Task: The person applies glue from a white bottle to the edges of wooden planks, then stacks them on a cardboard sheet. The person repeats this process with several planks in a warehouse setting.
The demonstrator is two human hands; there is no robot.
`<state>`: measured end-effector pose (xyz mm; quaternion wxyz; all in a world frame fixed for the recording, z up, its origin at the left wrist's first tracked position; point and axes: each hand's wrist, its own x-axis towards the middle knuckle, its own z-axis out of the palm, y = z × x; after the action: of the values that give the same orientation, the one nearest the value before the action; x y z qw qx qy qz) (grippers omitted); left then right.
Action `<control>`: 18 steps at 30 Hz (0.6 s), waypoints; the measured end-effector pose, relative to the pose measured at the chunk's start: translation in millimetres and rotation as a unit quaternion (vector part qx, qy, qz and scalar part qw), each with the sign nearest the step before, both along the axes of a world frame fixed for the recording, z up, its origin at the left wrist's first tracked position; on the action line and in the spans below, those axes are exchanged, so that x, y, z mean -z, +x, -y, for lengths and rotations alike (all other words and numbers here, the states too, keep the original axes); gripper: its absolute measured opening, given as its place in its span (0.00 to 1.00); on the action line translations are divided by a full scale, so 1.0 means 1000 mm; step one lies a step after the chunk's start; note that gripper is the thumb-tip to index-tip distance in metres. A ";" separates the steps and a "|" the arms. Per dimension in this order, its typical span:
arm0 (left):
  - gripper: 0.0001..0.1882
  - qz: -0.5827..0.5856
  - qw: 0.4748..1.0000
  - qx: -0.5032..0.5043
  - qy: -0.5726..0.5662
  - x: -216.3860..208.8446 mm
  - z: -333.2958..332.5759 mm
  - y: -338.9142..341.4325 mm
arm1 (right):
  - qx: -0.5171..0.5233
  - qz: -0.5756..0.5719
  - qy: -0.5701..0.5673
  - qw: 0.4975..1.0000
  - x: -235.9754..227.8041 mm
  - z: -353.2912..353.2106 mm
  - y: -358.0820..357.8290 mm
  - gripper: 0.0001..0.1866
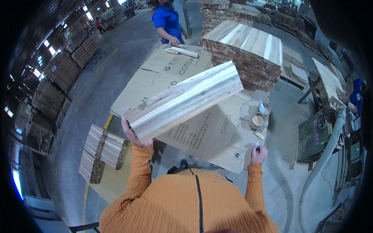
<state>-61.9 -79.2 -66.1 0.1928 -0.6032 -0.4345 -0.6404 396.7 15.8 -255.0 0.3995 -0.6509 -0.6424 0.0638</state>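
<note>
My left hand [134,130] grips the near-left end of a wooden board [186,101] made of light and dark strips, and the board slants up to the right above a cardboard-covered table [211,141]. At the table's near-right corner, the fingers of my right hand [259,154] are pinched together. A small whitish thing [255,145] shows at their tips, too small to name. Beyond that hand stand a round tub [257,121] of tan paste and a second tub with a white spoon-like tool [262,107]. A small flat pale piece [259,135] lies beside the nearer tub.
Stacked wooden boards [244,44] stand at the table's far right. Thin strips [182,52] lie near its far edge, where a person in blue [168,23] stands. More boards [103,149] lie low on my left. A grey hose [324,155] and a machine [316,136] are on the right.
</note>
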 end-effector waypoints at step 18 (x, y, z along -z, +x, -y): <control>0.59 -0.032 0.995 -0.093 -0.010 0.010 0.009 0.007 | 0.014 0.058 -0.028 0.998 0.002 0.000 0.000 0.12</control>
<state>-54.7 -88.2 -75.6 0.2595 -0.5824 -0.4885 -0.5957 396.3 15.3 -257.3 0.3440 -0.6737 -0.6529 0.0386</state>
